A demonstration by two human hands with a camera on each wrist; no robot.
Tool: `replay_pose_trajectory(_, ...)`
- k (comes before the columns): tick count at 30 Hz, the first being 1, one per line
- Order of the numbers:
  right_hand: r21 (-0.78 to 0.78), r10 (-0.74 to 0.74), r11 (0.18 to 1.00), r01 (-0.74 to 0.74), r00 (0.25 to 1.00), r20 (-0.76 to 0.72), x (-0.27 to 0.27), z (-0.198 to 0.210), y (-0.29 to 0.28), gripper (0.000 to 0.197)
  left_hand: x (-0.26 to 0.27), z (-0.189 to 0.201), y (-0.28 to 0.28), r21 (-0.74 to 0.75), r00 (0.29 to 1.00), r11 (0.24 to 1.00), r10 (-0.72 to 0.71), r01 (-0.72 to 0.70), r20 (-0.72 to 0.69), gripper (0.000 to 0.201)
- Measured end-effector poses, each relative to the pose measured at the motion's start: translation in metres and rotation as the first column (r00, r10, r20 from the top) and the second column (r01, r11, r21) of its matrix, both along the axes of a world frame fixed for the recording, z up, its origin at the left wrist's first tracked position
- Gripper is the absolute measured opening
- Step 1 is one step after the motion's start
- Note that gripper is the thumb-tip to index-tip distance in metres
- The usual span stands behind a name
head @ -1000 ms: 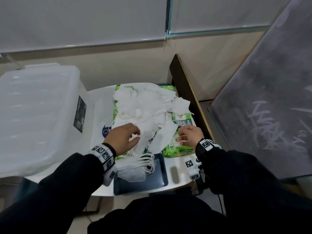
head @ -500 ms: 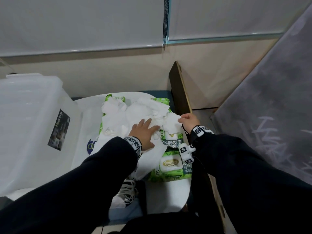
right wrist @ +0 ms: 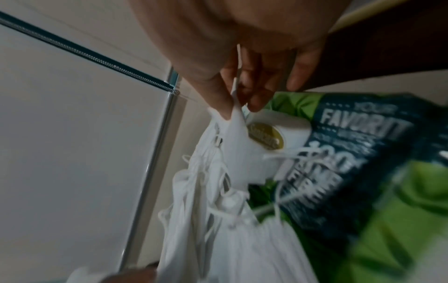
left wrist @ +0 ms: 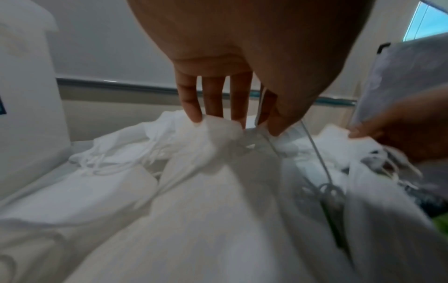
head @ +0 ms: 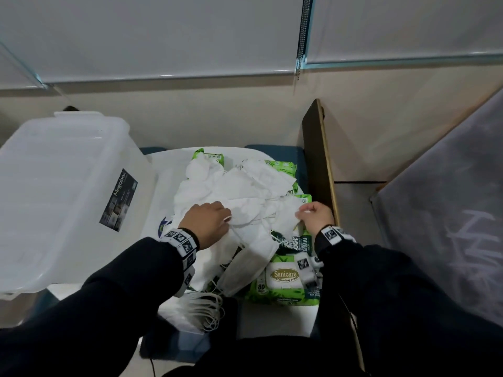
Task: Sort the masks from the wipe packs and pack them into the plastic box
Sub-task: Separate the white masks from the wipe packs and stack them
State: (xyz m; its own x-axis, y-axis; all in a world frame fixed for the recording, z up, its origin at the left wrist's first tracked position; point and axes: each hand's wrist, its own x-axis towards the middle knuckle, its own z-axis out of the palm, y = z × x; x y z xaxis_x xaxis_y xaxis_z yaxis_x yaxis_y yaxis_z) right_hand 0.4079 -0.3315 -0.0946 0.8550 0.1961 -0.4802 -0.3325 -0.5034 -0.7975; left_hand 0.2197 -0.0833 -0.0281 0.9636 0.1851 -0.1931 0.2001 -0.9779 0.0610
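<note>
Hands first: your left hand point(head: 209, 223) pinches a mask loop in the white masks point(head: 239, 191), your right hand point(head: 315, 216) pinches a mask corner. Masks lie tangled over green wipe packs point(head: 285, 278), beside the box point(head: 62, 197).

White masks point(head: 239, 191) lie in a loose, tangled heap before me, ear loops snarled, covering most of the green wipe packs point(head: 285, 278) beneath; one pack at the near right shows its white flip lid face up. A neater stack of masks point(head: 202, 308) sits at the near edge. The translucent plastic box point(head: 62, 191) stands to my left, just beside the heap.
</note>
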Motion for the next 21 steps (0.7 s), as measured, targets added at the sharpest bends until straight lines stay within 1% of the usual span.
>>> replay_pose_trajectory(1, 0.028, 0.006, 1.000, -0.005, 1.000, -0.026, -0.010, 0.002, -0.003, 0.025, -0.003, 0.004, 0.001, 0.001, 0.996, 1.000, 0.009, -0.010, 0.085, 0.042)
replay_pose_trajectory(2, 0.066, 0.012, 0.998, -0.009, 0.999, -0.045, -0.018, 0.004, -0.007, 0.033, -0.006, 0.008, 0.002, -0.008, 0.983, 1.000, 0.022, -0.021, 0.183, 0.043)
replay_pose_trajectory(4, 0.125, 0.023, 0.992, -0.012, 0.996, -0.087, -0.032, 0.010, -0.015, 0.052, -0.011, 0.019, 0.001, -0.042, 0.932, 0.998, 0.048, -0.035, 0.358, 0.034)
replay_pose_trajectory(5, 0.147, 0.028, 0.989, -0.011, 0.993, -0.112, -0.035, 0.013, -0.019, 0.058, -0.013, 0.025, 0.000, -0.068, 0.907, 0.997, 0.055, -0.029, 0.418, 0.030)
replay_pose_trajectory(6, 0.175, 0.031, 0.984, -0.005, 0.989, -0.142, -0.038, 0.017, -0.023, 0.060, -0.015, 0.031, -0.002, -0.091, 0.885, 0.996, 0.057, -0.016, 0.462, 0.029)
replay_pose_trajectory(9, 0.260, 0.021, 0.965, 0.028, 0.983, -0.185, -0.039, 0.027, -0.033, 0.047, -0.021, 0.050, -0.013, -0.141, 0.816, 0.990, 0.106, -0.031, 0.569, 0.028)
replay_pose_trajectory(10, 0.279, 0.008, 0.959, 0.046, 0.982, -0.190, -0.039, 0.030, -0.035, 0.041, -0.024, 0.055, -0.017, -0.182, 0.789, 0.982, 0.152, -0.052, 0.596, 0.027)
replay_pose_trajectory(11, 0.298, -0.010, 0.952, 0.066, 0.982, -0.188, -0.040, 0.035, -0.036, 0.036, -0.026, 0.059, -0.020, -0.253, 0.761, 0.964, 0.222, -0.078, 0.609, 0.025)
replay_pose_trajectory(12, 0.323, -0.020, 0.943, 0.078, 0.984, -0.179, -0.041, 0.040, -0.037, 0.033, -0.027, 0.061, -0.021, -0.358, 0.732, 0.927, 0.321, -0.113, 0.601, 0.022)
replay_pose_trajectory(13, 0.350, -0.014, 0.934, 0.074, 0.985, -0.172, -0.041, 0.046, -0.038, 0.031, -0.028, 0.063, -0.022, -0.476, 0.699, 0.865, 0.438, -0.157, 0.566, 0.016)
replay_pose_trajectory(14, 0.370, 0.019, 0.928, 0.042, 0.987, -0.159, -0.041, 0.050, -0.038, 0.032, -0.028, 0.063, -0.021, -0.586, 0.662, 0.785, 0.550, -0.201, 0.510, 0.012)
replay_pose_trajectory(16, 0.393, 0.132, 0.916, -0.075, 0.984, -0.119, -0.042, 0.059, -0.038, 0.037, -0.026, 0.061, -0.015, -0.733, 0.582, 0.629, 0.708, -0.259, 0.401, 0.009)
replay_pose_trajectory(18, 0.367, 0.219, 0.913, -0.178, 0.973, -0.072, -0.045, 0.065, -0.035, 0.034, -0.026, 0.055, -0.006, -0.801, 0.521, 0.522, 0.790, -0.292, 0.324, 0.009)
replay_pose_trajectory(20, 0.288, 0.242, 0.929, -0.231, 0.970, -0.001, -0.047, 0.070, -0.029, 0.024, -0.027, 0.046, 0.005, -0.810, 0.499, 0.470, 0.826, -0.350, 0.263, 0.008)
replay_pose_trajectory(21, 0.242, 0.243, 0.939, -0.246, 0.969, 0.044, -0.049, 0.072, -0.026, 0.021, -0.029, 0.041, 0.010, -0.813, 0.487, 0.440, 0.843, -0.381, 0.228, 0.011)
